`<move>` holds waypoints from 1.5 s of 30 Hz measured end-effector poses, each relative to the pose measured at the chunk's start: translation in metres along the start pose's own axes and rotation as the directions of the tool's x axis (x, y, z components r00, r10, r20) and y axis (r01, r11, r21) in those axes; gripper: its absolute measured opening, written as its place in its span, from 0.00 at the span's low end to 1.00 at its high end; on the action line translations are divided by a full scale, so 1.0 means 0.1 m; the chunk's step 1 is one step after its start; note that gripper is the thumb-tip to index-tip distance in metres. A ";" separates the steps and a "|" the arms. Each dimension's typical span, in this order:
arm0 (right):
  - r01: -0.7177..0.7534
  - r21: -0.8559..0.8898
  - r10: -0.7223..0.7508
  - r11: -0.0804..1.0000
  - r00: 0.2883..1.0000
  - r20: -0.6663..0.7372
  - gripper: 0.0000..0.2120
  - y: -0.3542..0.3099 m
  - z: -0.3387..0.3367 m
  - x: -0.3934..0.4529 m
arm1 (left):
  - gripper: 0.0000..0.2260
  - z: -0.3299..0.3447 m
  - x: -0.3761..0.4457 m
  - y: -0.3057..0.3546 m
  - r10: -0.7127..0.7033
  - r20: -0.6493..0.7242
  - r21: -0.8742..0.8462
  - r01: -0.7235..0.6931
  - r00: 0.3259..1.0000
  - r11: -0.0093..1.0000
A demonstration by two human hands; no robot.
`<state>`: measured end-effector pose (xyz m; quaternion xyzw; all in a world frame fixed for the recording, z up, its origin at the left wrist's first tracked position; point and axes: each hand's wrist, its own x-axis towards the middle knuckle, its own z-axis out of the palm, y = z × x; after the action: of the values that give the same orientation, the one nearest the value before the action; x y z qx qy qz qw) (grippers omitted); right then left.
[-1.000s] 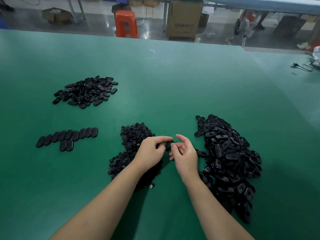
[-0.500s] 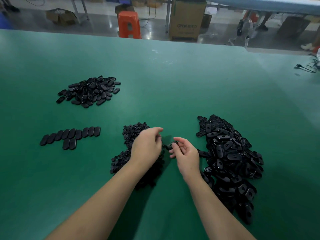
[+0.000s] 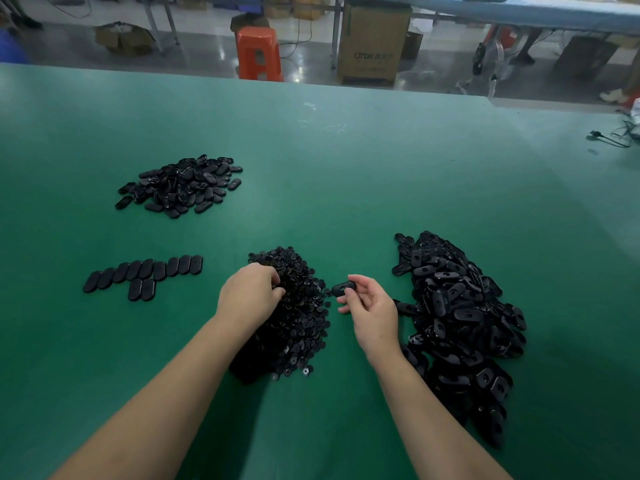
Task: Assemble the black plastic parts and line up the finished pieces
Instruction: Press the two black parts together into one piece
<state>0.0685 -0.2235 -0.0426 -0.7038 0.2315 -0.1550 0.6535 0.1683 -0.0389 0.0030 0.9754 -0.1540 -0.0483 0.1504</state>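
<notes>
My right hand pinches one black oval plastic shell between thumb and fingertips, just above the green table. My left hand reaches down into the pile of small round black parts, its fingers curled among them; what they hold is hidden. A large pile of oval shells lies to the right of my right hand. At the left, finished oval pieces lie side by side in a row, with two more below it.
Another heap of oval pieces sits farther back on the left of the green table. A black cable lies at the far right edge. Beyond the table stand an orange stool and a cardboard box.
My left hand has left the oval shell and moved left and down into the pile of small round parts. My right hand still holds the shell.
</notes>
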 end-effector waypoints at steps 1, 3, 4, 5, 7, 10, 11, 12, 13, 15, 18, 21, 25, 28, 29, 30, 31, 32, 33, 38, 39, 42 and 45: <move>-0.001 -0.002 0.001 1.000 1.000 0.001 0.09 0.00 0.00 0.00 | 0.08 0.01 0.00 0.00 -0.001 -0.001 -0.003 0.001 1.000 1.000; -0.002 -0.008 0.002 1.000 1.000 0.001 0.09 0.00 0.00 0.00 | 0.06 0.02 -0.01 -0.01 -0.004 -0.003 0.002 0.004 1.000 1.000; -0.001 -0.008 0.001 1.000 1.000 0.001 0.09 0.00 0.00 0.00 | 0.05 0.03 -0.01 -0.01 -0.003 -0.004 0.009 0.003 1.000 1.000; 0.000 -0.007 0.000 1.000 1.000 0.001 0.09 0.01 0.00 0.00 | 0.05 0.03 -0.01 -0.02 -0.004 -0.007 0.014 0.004 1.000 1.000; 0.002 -0.009 -0.002 1.000 1.000 0.000 0.09 0.01 0.00 0.00 | 0.04 0.04 -0.01 -0.04 -0.003 -0.017 0.013 0.003 1.000 1.000; 0.005 -0.017 -0.005 1.000 1.000 -0.001 0.09 0.00 0.00 0.00 | 0.04 0.06 -0.01 -0.06 -0.001 -0.016 -0.003 0.001 1.000 1.000; 0.006 -0.019 -0.006 1.000 1.000 -0.001 0.09 0.00 0.01 -0.01 | 0.05 0.06 -0.01 -0.07 -0.002 -0.013 -0.009 0.001 1.000 1.000; 0.006 -0.020 -0.006 1.000 1.000 0.000 0.09 0.00 0.01 -0.01 | 0.06 0.07 -0.01 -0.08 -0.001 -0.009 -0.016 0.001 1.000 1.000; 0.006 -0.020 -0.006 1.000 1.000 -0.001 0.09 0.00 0.01 -0.01 | 0.07 0.07 -0.01 -0.09 0.000 -0.005 -0.023 0.000 1.000 1.000; 0.007 -0.024 -0.007 1.000 1.000 -0.004 0.09 0.01 0.01 0.00 | 0.07 0.08 0.00 -0.10 -0.007 0.004 -0.032 0.007 1.000 0.999; 0.007 -0.031 -0.007 0.999 1.000 -0.005 0.09 0.01 0.01 0.00 | 0.05 0.07 0.00 -0.10 -0.033 0.014 -0.040 0.033 0.999 0.999; 0.009 -0.033 -0.009 0.999 1.000 -0.009 0.09 0.02 0.02 0.00 | 0.05 0.06 0.00 -0.10 -0.046 0.012 -0.051 0.047 0.999 0.998; 0.008 -0.036 -0.009 0.999 1.000 -0.015 0.09 0.02 0.02 0.01 | 0.05 0.06 -0.01 -0.12 -0.043 0.004 -0.079 0.044 0.999 0.996; 0.010 -0.050 -0.011 0.999 1.000 -0.016 0.09 0.03 0.01 0.01 | 0.05 0.07 0.00 -0.13 -0.029 -0.010 -0.079 0.028 1.000 0.997; 0.011 -0.053 -0.012 0.999 1.000 -0.016 0.09 0.02 0.01 0.01 | 0.06 0.08 0.00 -0.13 -0.026 -0.012 -0.081 0.025 1.000 0.996; 0.011 -0.055 -0.012 0.998 1.000 -0.016 0.09 0.02 0.01 0.00 | 0.06 0.09 -0.01 -0.14 -0.026 -0.013 -0.086 0.024 1.000 0.996; 0.012 -0.054 -0.013 0.998 1.000 -0.017 0.09 0.02 0.01 0.00 | 0.06 0.09 -0.01 -0.14 -0.027 -0.015 -0.094 0.026 1.000 0.995; 0.013 -0.053 -0.014 0.999 1.000 -0.019 0.09 0.02 0.01 0.00 | 0.06 0.09 -0.01 -0.14 -0.030 -0.018 -0.105 0.028 0.999 0.994; 0.014 -0.052 -0.015 0.999 1.000 -0.020 0.09 0.02 0.01 0.00 | 0.06 0.09 -0.01 -0.15 -0.033 -0.024 -0.117 0.030 0.999 0.993; 0.016 -0.056 -0.017 0.998 1.000 -0.014 0.09 0.00 0.01 -0.01 | 0.09 0.07 -0.03 -0.21 -0.094 -0.056 -0.146 0.085 0.994 0.986; 0.017 -0.057 -0.018 0.998 1.000 -0.013 0.09 0.00 0.01 -0.01 | 0.10 0.07 -0.04 -0.22 -0.105 -0.035 -0.137 0.099 0.994 0.986; 0.022 -0.062 -0.023 0.998 1.000 -0.012 0.09 -0.01 0.01 -0.02 | 0.10 0.05 -0.05 -0.21 -0.123 0.022 -0.118 0.125 0.992 0.985; 0.027 -0.062 -0.027 0.998 1.000 -0.012 0.10 -0.02 0.01 -0.02 | 0.06 0.04 -0.06 -0.18 -0.120 0.038 -0.124 0.124 0.992 0.985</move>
<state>0.0677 -0.2219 -0.0409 -0.7257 0.2310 -0.1612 0.6277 0.1672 -0.0214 -0.0059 0.9707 -0.0929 -0.0816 0.2061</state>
